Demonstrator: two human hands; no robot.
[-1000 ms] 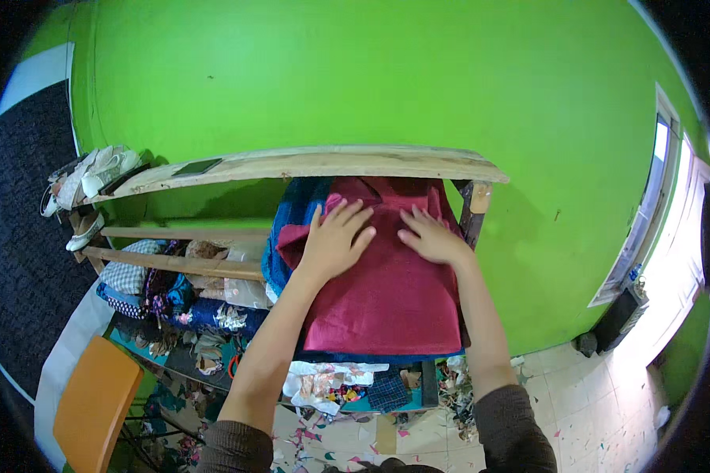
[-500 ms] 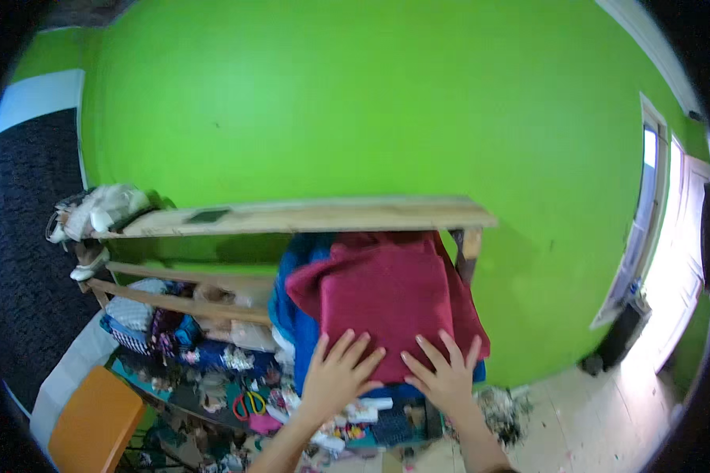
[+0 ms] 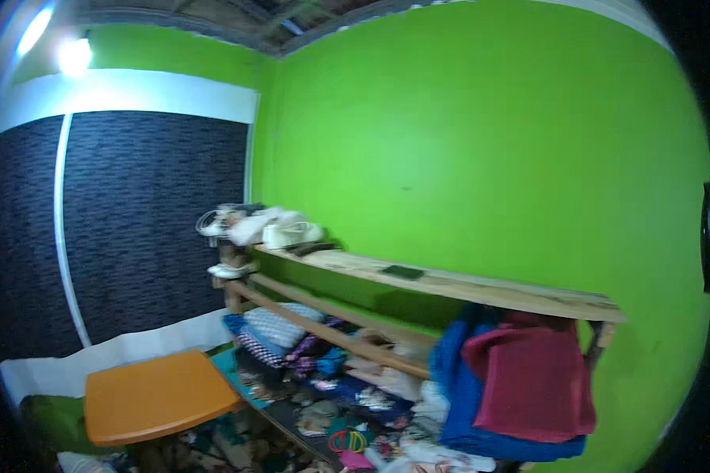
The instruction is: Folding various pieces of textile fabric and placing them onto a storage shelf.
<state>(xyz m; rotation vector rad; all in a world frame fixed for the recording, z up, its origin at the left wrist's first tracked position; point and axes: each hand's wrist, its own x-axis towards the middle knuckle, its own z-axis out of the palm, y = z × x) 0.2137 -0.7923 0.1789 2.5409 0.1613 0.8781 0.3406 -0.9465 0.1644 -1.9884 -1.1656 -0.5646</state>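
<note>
Neither of my hands shows in the head view. A dark red cloth [image 3: 536, 386] hangs at the right end of the wooden rack, draped over a blue cloth [image 3: 469, 418] whose left side and lower edge stick out. Nothing is touching the red cloth. Below and left of it, scissors with red and yellow handles [image 3: 348, 441] lie among small scattered items, beside a pink piece [image 3: 356, 459].
The rack's top plank [image 3: 481, 288] holds a dark flat object [image 3: 403, 272] and a pile of pale items [image 3: 284, 227] at its left end. Folded clothes [image 3: 284, 329] fill the lower shelf. An orange tabletop [image 3: 162, 394] stands at left.
The view has swung left and up, bringing in the dark wall panel, lamp and orange tabletop. Both my hands, spread on the red cloth before, have left the view.
</note>
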